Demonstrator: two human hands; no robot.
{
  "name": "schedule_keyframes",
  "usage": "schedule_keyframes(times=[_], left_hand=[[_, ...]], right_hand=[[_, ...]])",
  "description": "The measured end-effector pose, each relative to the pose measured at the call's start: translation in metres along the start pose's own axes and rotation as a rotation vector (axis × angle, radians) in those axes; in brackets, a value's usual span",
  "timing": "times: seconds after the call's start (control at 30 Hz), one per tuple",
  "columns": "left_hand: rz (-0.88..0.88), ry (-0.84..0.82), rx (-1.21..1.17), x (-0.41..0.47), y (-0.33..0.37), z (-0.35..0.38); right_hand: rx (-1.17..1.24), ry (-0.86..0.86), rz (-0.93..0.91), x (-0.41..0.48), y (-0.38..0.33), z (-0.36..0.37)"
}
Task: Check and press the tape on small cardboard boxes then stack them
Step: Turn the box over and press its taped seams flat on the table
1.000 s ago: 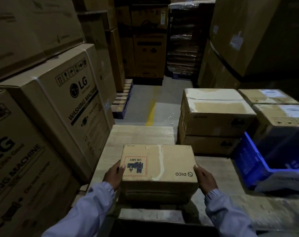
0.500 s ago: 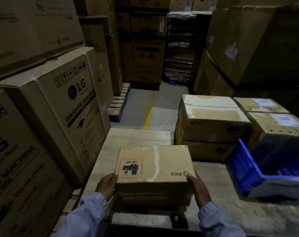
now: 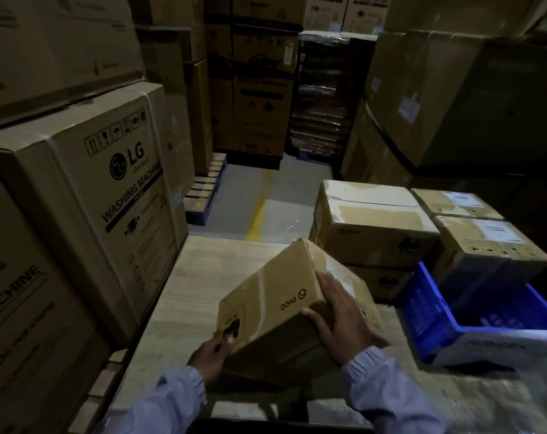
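Brown cardboard fills the middle of my feed: the small box [image 3: 284, 305] is up on a slant above the near part of the wooden platform [image 3: 209, 270], its far corner raised and its near left corner low. A pale strip of tape [image 3: 261, 286] runs across the face turned toward me, between a black label and the printed word PICO. The left hand [image 3: 211, 355] grips the low corner, fingers curled under it and the thumb on the label. The right hand [image 3: 338, 321] holds the opposite side, fingers spread across the right face and the thumb hooked over the edge by the PICO print. I cannot tell whether the box's underside rests on anything; that part is dark and hidden. Both arms wear pale sleeves [image 3: 178, 399].

Behind and to the right I see a stack of two boxes [image 3: 372, 227] of the same brand, close to the held one but not touching it. Just beside that stack sit two labelled boxes [image 3: 491, 242] with white stickers on top. A blue crate [image 3: 432, 311] stands in front of them, on the platform's right side. Big washing machine cartons [image 3: 93, 198] wall off the left. Beyond the platform, a yellow line [image 3: 256, 214] crosses the grey floor [image 3: 284, 189].
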State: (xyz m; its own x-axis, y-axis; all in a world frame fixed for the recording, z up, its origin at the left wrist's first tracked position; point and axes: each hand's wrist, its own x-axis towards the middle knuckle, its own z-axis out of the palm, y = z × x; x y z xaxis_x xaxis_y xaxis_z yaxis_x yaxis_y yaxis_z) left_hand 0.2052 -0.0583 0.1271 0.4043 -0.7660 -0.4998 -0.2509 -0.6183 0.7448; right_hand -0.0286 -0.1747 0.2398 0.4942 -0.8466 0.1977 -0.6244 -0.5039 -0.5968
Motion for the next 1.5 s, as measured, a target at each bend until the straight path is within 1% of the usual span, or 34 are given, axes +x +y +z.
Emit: schedule_keyframes(times=[0.1,0.23,0.3,0.37,0.43,0.47,0.6,0.73,0.77,0.87,0.93,1.07,1.17,1.3,1.4,1.5], left_hand=[[0.048,-0.059,-0.014,-0.01,0.031,0.0],[0.278,-0.033,-0.266,-0.028,0.073,-0.008],[0.283,-0.033,-0.328,-0.034,0.085,-0.011],[0.266,-0.043,-0.305,-0.039,0.096,-0.015],[0.259,-0.061,-0.201,-0.039,0.1,-0.015],[0.244,-0.07,-0.191,-0.037,0.099,-0.016],[0.253,-0.113,-0.318,-0.02,0.077,-0.033],[0.297,-0.093,-0.46,-0.024,0.073,-0.049],[0.306,-0.08,-0.485,-0.024,0.072,-0.05],[0.244,-0.007,-0.567,-0.026,0.063,-0.046],[0.204,0.012,-0.596,-0.023,0.051,-0.039],[0.21,0.006,-0.605,-0.017,0.045,-0.035],[0.209,-0.009,-0.598,-0.016,0.043,-0.04],[0.193,0.013,-0.54,-0.012,0.035,-0.048],[0.209,0.007,-0.501,-0.013,0.033,-0.052],[0.217,-0.002,-0.361,-0.01,0.027,-0.046]], right_hand=[[-0.016,-0.055,-0.055,-0.004,-0.012,0.011],[-0.118,-0.158,-0.15,-0.004,-0.027,0.029],[-0.13,-0.174,-0.178,-0.006,-0.03,0.035],[-0.142,-0.167,-0.189,-0.008,-0.032,0.037],[-0.156,-0.179,-0.186,-0.009,-0.03,0.035],[-0.163,-0.196,-0.171,-0.009,-0.026,0.034],[-0.2,-0.212,-0.041,-0.012,0.002,0.022],[-0.242,-0.195,0.121,-0.017,0.035,0.017],[-0.198,-0.177,0.16,-0.017,0.038,0.017],[0.116,-0.109,0.291,-0.022,0.045,0.027],[0.211,-0.08,0.336,-0.025,0.048,0.035],[0.331,-0.061,0.35,-0.026,0.048,0.038],[0.365,-0.033,0.341,-0.026,0.045,0.035],[0.39,0.0,0.297,-0.027,0.031,0.026],[0.375,0.035,0.236,-0.023,0.019,0.014],[0.264,0.06,0.117,-0.018,0.005,0.006]])
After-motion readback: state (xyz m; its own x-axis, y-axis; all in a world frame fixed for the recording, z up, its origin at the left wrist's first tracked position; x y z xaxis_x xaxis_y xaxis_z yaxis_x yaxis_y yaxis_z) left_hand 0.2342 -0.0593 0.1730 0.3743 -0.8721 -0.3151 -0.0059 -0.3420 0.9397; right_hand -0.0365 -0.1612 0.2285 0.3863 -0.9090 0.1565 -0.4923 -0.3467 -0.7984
